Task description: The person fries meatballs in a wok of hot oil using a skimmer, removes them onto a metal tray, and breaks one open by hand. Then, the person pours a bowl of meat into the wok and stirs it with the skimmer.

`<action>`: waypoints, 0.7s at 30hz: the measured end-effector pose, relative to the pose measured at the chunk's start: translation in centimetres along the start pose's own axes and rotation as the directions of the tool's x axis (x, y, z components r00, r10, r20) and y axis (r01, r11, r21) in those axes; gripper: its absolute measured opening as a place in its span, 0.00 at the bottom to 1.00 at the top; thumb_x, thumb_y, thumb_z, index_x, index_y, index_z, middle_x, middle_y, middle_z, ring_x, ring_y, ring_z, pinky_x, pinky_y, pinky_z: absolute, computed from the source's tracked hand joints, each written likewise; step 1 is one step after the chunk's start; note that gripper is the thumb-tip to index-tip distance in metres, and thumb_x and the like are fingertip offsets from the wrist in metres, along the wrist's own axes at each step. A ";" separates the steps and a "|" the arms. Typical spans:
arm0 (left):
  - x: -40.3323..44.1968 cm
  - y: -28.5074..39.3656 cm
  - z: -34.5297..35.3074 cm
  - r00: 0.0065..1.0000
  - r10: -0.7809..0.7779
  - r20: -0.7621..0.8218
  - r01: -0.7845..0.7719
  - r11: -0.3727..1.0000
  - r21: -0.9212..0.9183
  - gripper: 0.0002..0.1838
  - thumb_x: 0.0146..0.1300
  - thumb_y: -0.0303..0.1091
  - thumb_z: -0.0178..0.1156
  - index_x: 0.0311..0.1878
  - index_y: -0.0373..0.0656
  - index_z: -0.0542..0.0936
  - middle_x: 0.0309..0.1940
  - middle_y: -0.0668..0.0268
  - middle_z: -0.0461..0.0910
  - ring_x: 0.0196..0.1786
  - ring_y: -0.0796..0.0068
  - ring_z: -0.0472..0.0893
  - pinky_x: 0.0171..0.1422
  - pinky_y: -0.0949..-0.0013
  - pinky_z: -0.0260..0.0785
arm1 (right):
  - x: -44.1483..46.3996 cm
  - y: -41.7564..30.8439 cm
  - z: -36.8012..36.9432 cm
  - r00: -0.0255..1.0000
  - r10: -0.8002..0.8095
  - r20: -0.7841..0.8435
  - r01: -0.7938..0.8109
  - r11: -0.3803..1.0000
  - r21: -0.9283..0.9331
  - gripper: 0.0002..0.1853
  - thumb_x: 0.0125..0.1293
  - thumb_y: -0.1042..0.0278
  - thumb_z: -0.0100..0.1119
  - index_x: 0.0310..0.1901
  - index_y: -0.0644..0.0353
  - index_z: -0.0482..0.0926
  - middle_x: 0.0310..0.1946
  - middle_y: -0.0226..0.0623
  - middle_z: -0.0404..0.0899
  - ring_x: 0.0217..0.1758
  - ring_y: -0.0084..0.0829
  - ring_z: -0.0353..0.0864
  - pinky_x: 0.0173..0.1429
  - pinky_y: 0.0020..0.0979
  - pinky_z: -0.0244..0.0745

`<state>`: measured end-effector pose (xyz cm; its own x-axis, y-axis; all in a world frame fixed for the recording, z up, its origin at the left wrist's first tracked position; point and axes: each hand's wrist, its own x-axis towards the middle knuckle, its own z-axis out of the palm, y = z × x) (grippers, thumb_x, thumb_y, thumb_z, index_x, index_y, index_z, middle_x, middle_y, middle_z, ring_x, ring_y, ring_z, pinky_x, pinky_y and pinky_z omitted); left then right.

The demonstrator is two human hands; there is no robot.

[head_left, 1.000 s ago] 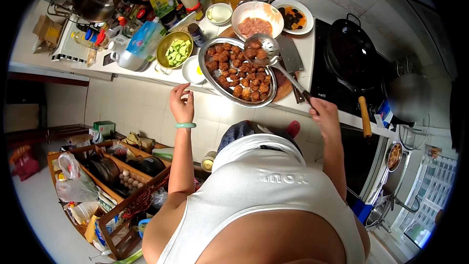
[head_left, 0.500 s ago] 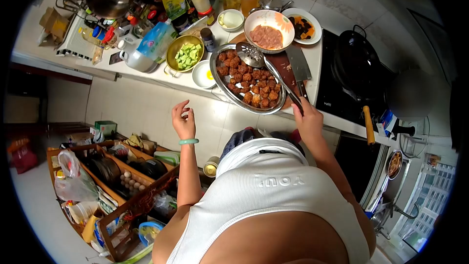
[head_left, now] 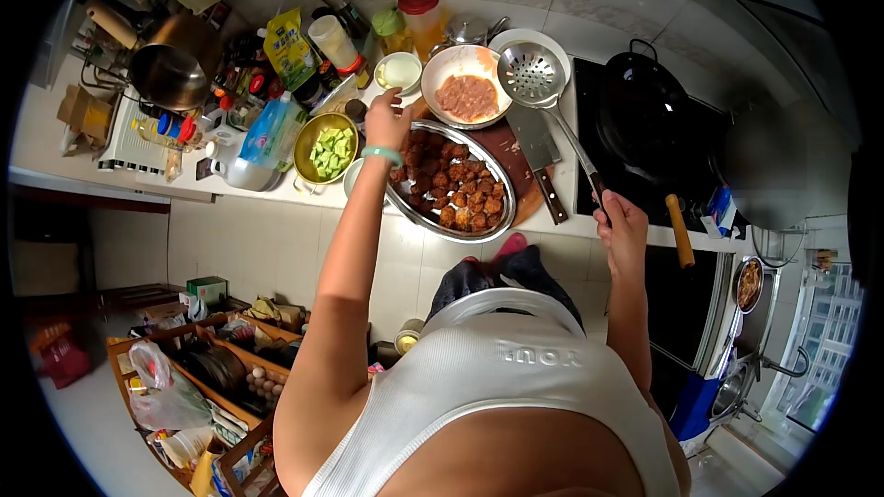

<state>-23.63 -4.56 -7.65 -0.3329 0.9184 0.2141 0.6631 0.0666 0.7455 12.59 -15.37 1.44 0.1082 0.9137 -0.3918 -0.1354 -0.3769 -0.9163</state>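
Observation:
My right hand (head_left: 622, 225) is closed round the dark handle of a metal slotted skimmer (head_left: 534, 75). The skimmer's head is raised, overlapping the right rim of a flowered bowl of raw meat (head_left: 468, 98) and a plate behind it. My left hand (head_left: 389, 120), a green bangle at its wrist, reaches over the upper left end of an oval metal tray (head_left: 458, 236). Its fingers are loosely bent and apart, with nothing visible in them. Browned meatballs (head_left: 465, 193) fill much of the tray. A cleaver (head_left: 538, 152) lies on the wooden cutting board (head_left: 497, 149) between tray and skimmer.
A black wok (head_left: 645, 120) sits on the stove at right, its wooden handle (head_left: 680, 230) pointing toward me. Left of the tray stands a gold pan of chopped green vegetable (head_left: 331, 152). Bottles and jars crowd the counter behind. A wooden rack (head_left: 221, 359) stands at lower left.
The skimmer has moved from above the meatballs up and right, over the bowl's edge. My left hand has gone from beside my body forward to the tray's far left end.

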 end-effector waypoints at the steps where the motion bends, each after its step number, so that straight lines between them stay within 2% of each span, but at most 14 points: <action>1: 1.5 0.1 1.1 0.988 -0.114 0.108 0.104 0.990 0.094 0.23 0.48 0.39 0.61 0.45 0.34 0.75 0.38 0.50 0.77 0.40 0.58 0.79 0.43 0.63 0.71 | 0.4 -0.3 0.0 1.000 -0.014 -0.019 0.013 0.999 -0.038 0.13 0.63 0.63 0.53 0.38 0.67 0.76 0.17 0.23 0.67 0.16 0.09 0.55 0.17 0.12 0.45; 2: 3.0 0.1 2.2 0.951 -0.237 0.200 0.197 0.960 0.197 0.27 0.47 0.43 0.61 0.46 0.32 0.74 0.40 0.46 0.77 0.43 0.54 0.79 0.46 0.61 0.70 | 1.1 -0.3 0.1 1.000 -0.018 -0.017 0.017 0.999 -0.037 0.13 0.63 0.63 0.53 0.38 0.67 0.76 0.17 0.23 0.67 0.16 0.09 0.55 0.17 0.12 0.45; 3: 4.6 -1.8 4.2 0.899 -0.328 0.289 0.239 0.923 0.303 0.32 0.46 0.48 0.59 0.49 0.30 0.72 0.43 0.43 0.75 0.46 0.49 0.77 0.49 0.60 0.69 | 2.0 -0.1 0.2 0.993 -0.113 -0.042 0.102 0.972 -0.210 0.12 0.62 0.64 0.54 0.37 0.66 0.77 0.17 0.25 0.67 0.16 0.11 0.59 0.19 0.15 0.52; 4: 5.7 -3.9 6.2 0.835 -0.399 0.379 0.315 0.911 0.266 0.31 0.46 0.43 0.60 0.51 0.31 0.70 0.41 0.44 0.76 0.45 0.51 0.77 0.49 0.61 0.69 | 2.7 -0.3 0.5 0.976 -0.212 -0.048 0.178 0.909 -0.378 0.11 0.62 0.64 0.55 0.36 0.65 0.78 0.16 0.26 0.68 0.17 0.14 0.62 0.21 0.18 0.58; 5: 6.6 -7.7 9.1 0.827 -0.353 0.439 0.345 0.933 0.101 0.26 0.50 0.38 0.58 0.51 0.33 0.70 0.39 0.48 0.77 0.41 0.55 0.79 0.45 0.61 0.73 | 3.1 -0.8 1.2 0.942 -0.335 -0.003 0.279 0.790 -0.546 0.12 0.61 0.64 0.55 0.40 0.64 0.77 0.16 0.33 0.71 0.17 0.21 0.67 0.25 0.23 0.64; 6: 7.3 -10.2 11.0 0.820 -0.296 0.489 0.373 0.926 -0.065 0.21 0.53 0.32 0.56 0.51 0.35 0.70 0.36 0.53 0.78 0.37 0.60 0.80 0.40 0.61 0.77 | 4.2 -0.5 1.6 0.856 -0.506 0.108 0.451 0.628 -0.634 0.14 0.60 0.64 0.55 0.40 0.67 0.76 0.18 0.43 0.74 0.19 0.34 0.73 0.28 0.29 0.68; 7: 6.7 -8.4 10.8 0.770 -0.368 0.521 0.519 0.837 -0.176 0.21 0.54 0.24 0.52 0.53 0.36 0.66 0.42 0.53 0.75 0.39 0.57 0.79 0.39 0.59 0.79 | 5.5 -0.1 2.0 0.818 -0.554 0.153 0.496 0.547 -0.674 0.14 0.60 0.64 0.56 0.39 0.69 0.76 0.21 0.47 0.75 0.21 0.40 0.74 0.29 0.33 0.70; 8: 6.6 -6.9 10.0 0.772 -0.372 0.516 0.519 0.837 -0.173 0.21 0.54 0.24 0.52 0.53 0.36 0.66 0.42 0.53 0.75 0.39 0.57 0.79 0.39 0.59 0.79 | 6.5 0.2 2.5 0.778 -0.596 0.199 0.534 0.460 -0.709 0.14 0.59 0.65 0.56 0.39 0.70 0.75 0.23 0.50 0.76 0.24 0.46 0.76 0.31 0.36 0.71; 10: 6.2 -3.3 8.1 0.441 -0.555 0.705 0.883 0.410 -0.230 0.23 0.54 0.23 0.50 0.56 0.38 0.63 0.45 0.54 0.73 0.42 0.57 0.78 0.41 0.59 0.79 | 8.0 0.3 3.3 0.653 -0.678 0.336 0.640 0.257 -0.724 0.15 0.58 0.67 0.57 0.40 0.70 0.73 0.25 0.51 0.76 0.27 0.49 0.77 0.32 0.40 0.72; 12: 6.0 -1.9 7.6 0.430 -0.555 0.712 0.895 0.369 -0.252 0.24 0.52 0.21 0.49 0.56 0.40 0.62 0.44 0.55 0.73 0.42 0.57 0.78 0.40 0.58 0.79 | 9.3 0.3 3.8 0.613 -0.678 0.406 0.658 0.153 -0.737 0.15 0.58 0.66 0.57 0.41 0.71 0.72 0.23 0.50 0.76 0.25 0.47 0.77 0.29 0.38 0.72; 13: 6.0 -1.9 7.7 0.438 -0.576 0.690 0.892 0.375 -0.254 0.24 0.52 0.20 0.49 0.56 0.39 0.62 0.43 0.56 0.73 0.41 0.58 0.78 0.40 0.58 0.80 | 9.8 0.5 3.8 0.615 -0.675 0.409 0.660 0.156 -0.735 0.15 0.58 0.66 0.57 0.41 0.71 0.72 0.23 0.50 0.76 0.25 0.47 0.77 0.29 0.38 0.72; 15: 5.9 -1.4 7.5 0.462 -0.596 0.657 0.880 0.396 -0.260 0.22 0.51 0.19 0.49 0.52 0.35 0.64 0.38 0.56 0.74 0.38 0.59 0.78 0.40 0.58 0.80 | 10.6 1.1 4.1 0.592 -0.644 0.484 0.635 0.002 -0.773 0.16 0.58 0.65 0.57 0.41 0.70 0.72 0.22 0.47 0.76 0.23 0.43 0.78 0.26 0.35 0.73; 19: 6.5 -1.6 8.0 0.422 -0.601 0.678 0.902 0.352 -0.250 0.18 0.50 0.18 0.49 0.47 0.33 0.68 0.41 0.56 0.74 0.40 0.59 0.77 0.37 0.55 0.80 | 10.8 1.5 5.0 0.609 -0.615 0.501 0.575 -0.092 -0.813 0.16 0.58 0.65 0.57 0.42 0.71 0.71 0.23 0.44 0.75 0.22 0.39 0.78 0.24 0.31 0.74; 21: 6.3 -1.1 7.9 0.425 -0.566 0.707 0.903 0.316 -0.290 0.18 0.48 0.18 0.49 0.46 0.31 0.69 0.42 0.55 0.74 0.41 0.58 0.77 0.35 0.56 0.80 | 10.8 2.0 5.5 0.605 -0.634 0.481 0.562 -0.087 -0.822 0.16 0.58 0.66 0.57 0.41 0.71 0.71 0.22 0.45 0.74 0.21 0.41 0.77 0.24 0.33 0.73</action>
<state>-21.16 4.25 -12.09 -0.0430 0.6279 -0.7771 -0.2851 0.7378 0.6119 8.11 -5.46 -4.15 -0.3225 0.8653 0.3838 0.8825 0.4215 -0.2087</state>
